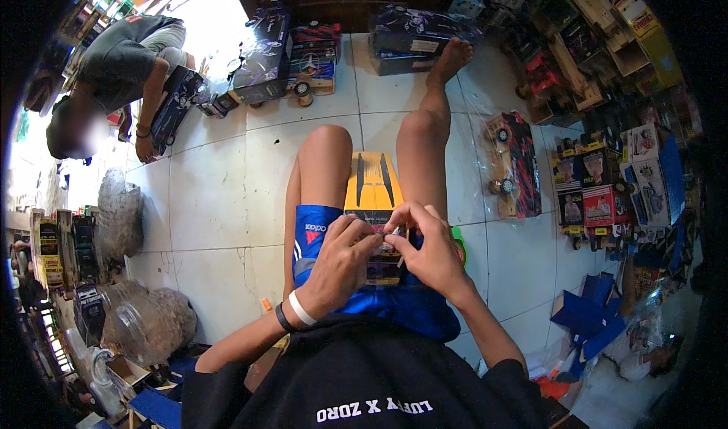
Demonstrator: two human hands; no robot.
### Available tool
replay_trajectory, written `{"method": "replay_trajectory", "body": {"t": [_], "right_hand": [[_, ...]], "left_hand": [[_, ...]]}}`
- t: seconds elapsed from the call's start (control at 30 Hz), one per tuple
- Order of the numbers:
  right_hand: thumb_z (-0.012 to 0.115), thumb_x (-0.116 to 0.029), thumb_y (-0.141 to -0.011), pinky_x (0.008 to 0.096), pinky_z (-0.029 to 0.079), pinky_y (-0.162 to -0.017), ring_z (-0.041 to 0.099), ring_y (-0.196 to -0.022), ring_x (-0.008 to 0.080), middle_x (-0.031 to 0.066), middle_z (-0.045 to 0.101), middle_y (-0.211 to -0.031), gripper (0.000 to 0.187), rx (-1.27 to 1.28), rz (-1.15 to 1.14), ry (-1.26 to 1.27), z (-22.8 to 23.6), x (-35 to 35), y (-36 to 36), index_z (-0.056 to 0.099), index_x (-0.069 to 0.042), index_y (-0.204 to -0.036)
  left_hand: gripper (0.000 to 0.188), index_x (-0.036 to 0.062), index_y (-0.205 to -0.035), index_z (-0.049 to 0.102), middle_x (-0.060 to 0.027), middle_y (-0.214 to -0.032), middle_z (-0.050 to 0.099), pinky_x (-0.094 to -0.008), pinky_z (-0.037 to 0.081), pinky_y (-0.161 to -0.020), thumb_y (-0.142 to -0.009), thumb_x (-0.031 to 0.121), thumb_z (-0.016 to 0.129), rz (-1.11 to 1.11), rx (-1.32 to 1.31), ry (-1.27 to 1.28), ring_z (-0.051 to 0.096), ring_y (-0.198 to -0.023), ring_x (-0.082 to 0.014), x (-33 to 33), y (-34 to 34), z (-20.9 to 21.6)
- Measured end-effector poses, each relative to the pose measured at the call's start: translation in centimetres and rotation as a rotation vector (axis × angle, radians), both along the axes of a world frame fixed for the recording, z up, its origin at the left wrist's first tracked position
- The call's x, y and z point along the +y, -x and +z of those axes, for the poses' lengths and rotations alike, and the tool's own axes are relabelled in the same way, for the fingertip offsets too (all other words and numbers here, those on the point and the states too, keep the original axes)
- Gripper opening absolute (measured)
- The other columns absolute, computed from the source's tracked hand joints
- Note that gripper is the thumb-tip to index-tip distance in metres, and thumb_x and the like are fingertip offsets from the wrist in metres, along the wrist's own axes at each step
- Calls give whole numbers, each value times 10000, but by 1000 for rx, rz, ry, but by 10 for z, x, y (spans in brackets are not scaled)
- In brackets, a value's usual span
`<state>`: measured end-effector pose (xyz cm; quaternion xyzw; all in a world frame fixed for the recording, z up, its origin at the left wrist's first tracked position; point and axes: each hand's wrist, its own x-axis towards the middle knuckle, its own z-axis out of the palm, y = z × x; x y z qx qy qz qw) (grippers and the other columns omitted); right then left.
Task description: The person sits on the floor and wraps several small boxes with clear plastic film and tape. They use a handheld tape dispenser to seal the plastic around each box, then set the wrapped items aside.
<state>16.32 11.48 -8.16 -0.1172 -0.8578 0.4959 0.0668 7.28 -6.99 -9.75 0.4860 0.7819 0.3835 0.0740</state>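
Note:
Between my thighs rests a toy truck [373,172] with a yellow top marked by two black stripes; my hands cover part of its nearer end. Over that end, my left hand [341,256] has its fingers pinched together. My right hand [428,248] meets it, thumb and forefinger closed on a small whitish piece [393,234]. The piece is too small to name, and whether the left fingertips also grip it is hidden. Beside my right thigh shows a bright green round object [459,244], partly covered by my wrist.
Toy trucks [518,167] and boxes [406,38] stand around the white tiled floor [208,201]. Stacked toys [591,186] line the right side. Clear plastic bags [148,315] lie at left, blue pieces [588,315] at lower right. Another person [125,65] bends over a dark toy truck [176,106].

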Motion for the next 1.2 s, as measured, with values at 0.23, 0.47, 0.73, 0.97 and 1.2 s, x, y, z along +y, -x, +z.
{"method": "replay_trajectory", "body": {"t": [0.23, 0.47, 0.73, 0.97, 1.2], "right_hand": [[838, -137, -839, 426, 485, -878, 622, -1062, 260, 34, 688, -1183, 223, 273, 139, -529, -9, -9, -23, 763, -64, -1035], [823, -97, -862, 415, 464, -887, 588, -1035, 267, 71, 621, -1101, 117, 186, 64, -426, -13, -12, -16, 756, -44, -943], [807, -120, -878, 436, 441, -988, 550, -1115, 311, 103, 584, -1129, 88, -69, 92, -137, -15, -3, -2, 755, -49, -870], [786, -120, -913, 399, 410, -1022, 514, -1116, 281, 95, 537, -1114, 99, -127, 154, -111, -11, 4, 2, 750, -28, -904], [794, -194, -888, 446, 410, -1039, 571, -1168, 319, 128, 617, -1136, 135, -88, 111, -48, -24, 29, 35, 768, -61, -885]], "left_hand": [[173, 115, -942, 783, -104, -1121, 580, -457, 355, -969, -793, 28, 782, 151, -190, 95, 531, -1164, -319, 1, 0, 6], [258, 141, -1060, 774, -83, -1221, 626, -460, 366, -1014, -816, 66, 812, 199, -4, 79, 540, -1265, -311, -6, -12, -1], [357, 42, -1202, 730, -105, -1205, 737, -465, 504, -1040, -853, 34, 802, 181, 177, -189, 678, -1213, -301, -19, -27, -32], [336, 6, -1125, 748, -141, -1140, 751, -482, 557, -1007, -791, -31, 760, 149, 199, -240, 712, -1138, -336, -18, -22, -31], [293, -2, -1089, 760, -153, -1086, 743, -466, 574, -970, -802, -39, 716, 170, 154, -238, 711, -1091, -367, 8, 14, -18]]}}
